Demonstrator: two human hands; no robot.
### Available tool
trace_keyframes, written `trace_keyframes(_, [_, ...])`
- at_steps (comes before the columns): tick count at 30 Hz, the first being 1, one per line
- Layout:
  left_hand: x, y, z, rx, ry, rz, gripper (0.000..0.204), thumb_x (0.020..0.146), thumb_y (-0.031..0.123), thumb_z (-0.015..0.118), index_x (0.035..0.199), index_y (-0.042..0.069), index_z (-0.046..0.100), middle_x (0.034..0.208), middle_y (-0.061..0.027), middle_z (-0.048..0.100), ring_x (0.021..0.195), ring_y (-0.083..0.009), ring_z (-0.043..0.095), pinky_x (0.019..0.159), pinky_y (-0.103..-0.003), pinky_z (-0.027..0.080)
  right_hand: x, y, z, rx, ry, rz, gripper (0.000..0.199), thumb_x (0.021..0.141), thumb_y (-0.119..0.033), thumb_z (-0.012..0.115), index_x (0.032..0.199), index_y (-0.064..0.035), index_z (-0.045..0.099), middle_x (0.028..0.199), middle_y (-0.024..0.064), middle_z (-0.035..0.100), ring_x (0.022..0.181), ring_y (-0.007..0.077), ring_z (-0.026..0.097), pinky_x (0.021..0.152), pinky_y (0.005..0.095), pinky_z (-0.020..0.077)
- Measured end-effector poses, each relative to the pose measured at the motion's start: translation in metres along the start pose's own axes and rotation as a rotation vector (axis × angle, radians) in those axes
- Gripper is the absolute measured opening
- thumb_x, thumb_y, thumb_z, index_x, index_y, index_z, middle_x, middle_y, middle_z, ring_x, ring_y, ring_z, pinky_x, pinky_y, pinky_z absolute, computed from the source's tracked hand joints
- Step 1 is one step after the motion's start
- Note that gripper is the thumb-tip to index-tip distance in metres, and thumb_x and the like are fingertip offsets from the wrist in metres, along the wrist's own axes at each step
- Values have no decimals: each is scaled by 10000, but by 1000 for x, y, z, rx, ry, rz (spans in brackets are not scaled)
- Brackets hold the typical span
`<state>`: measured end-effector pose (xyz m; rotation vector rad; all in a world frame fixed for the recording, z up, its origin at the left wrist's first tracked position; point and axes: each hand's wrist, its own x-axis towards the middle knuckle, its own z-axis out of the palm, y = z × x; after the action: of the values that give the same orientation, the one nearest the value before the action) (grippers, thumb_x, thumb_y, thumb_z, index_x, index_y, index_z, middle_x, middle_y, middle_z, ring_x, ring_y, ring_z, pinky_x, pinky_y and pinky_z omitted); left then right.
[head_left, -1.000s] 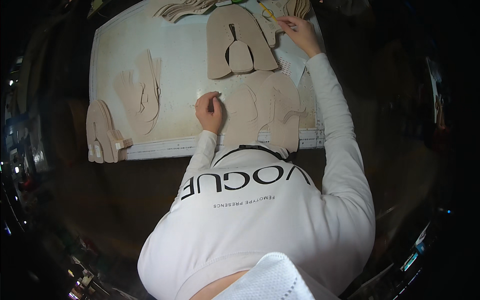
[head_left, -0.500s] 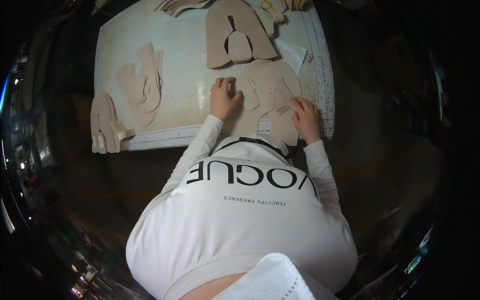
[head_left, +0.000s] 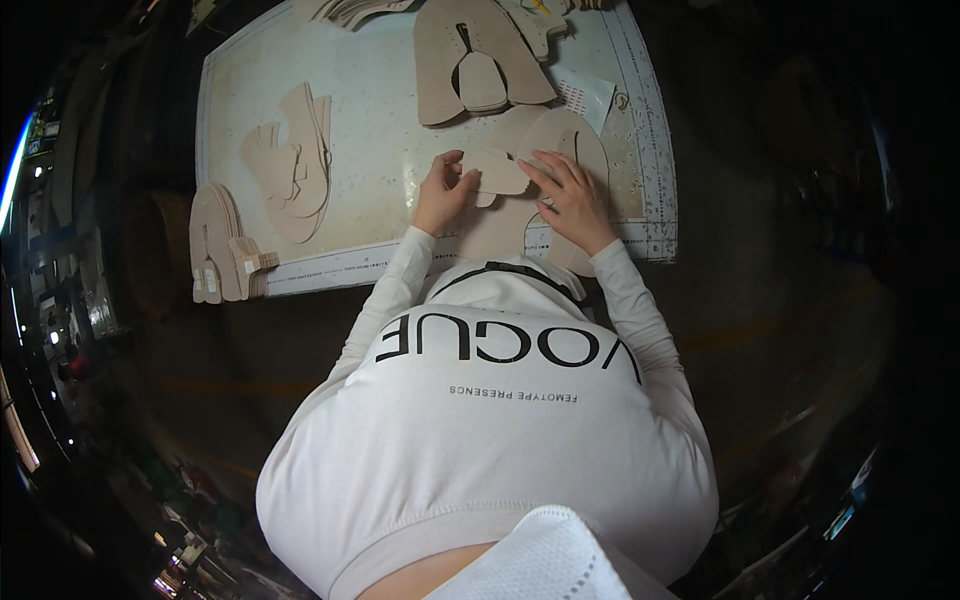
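My left hand (head_left: 440, 192) pinches the left end of a small rounded beige leather piece (head_left: 495, 172), thumb below and fingers above. Reaching in from the other side, my right hand (head_left: 575, 202) has its fingers spread, with the fingertips at the small piece's right end. Beneath both hands lie larger curved beige leather pieces (head_left: 585, 135), cut like shoe uppers and overlapping at the table's near edge. Part of them is hidden by my right hand.
Beyond my hands lies a stack of horseshoe-shaped uppers (head_left: 440, 80) on the white table (head_left: 370, 120). Loose cut pieces (head_left: 310, 170) lie to the left, beside another stack (head_left: 215, 240) at the corner. A printed sheet (head_left: 590, 95) sits at the right.
My right hand has moved left and slightly away from me, its fingers spreading. The small piece has turned from upright to sideways and is now in my left hand.
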<state>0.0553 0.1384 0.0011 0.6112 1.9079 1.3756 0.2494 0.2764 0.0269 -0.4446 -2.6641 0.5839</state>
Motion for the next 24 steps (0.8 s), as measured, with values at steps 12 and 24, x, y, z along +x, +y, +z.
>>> trace_keyframes(12, [-37,0,5,769,34,559,623,655,249,734,1221,105,518,1074,-135,577,953,-306,564,832,-388,453,38,3,32,416,157,216,214,699,-3,613,903,-56,645,890,45,605,781,189,624,640,286,503])
trace_keyframes(24, [10,30,-2,-724,-74,-97,201,940,184,511,1070,38,560,976,-15,614,917,-106,564,830,-256,440,52,5,-41,1181,258,496,189,841,-101,651,1018,-39,629,824,-41,604,638,7,475,521,162,377])
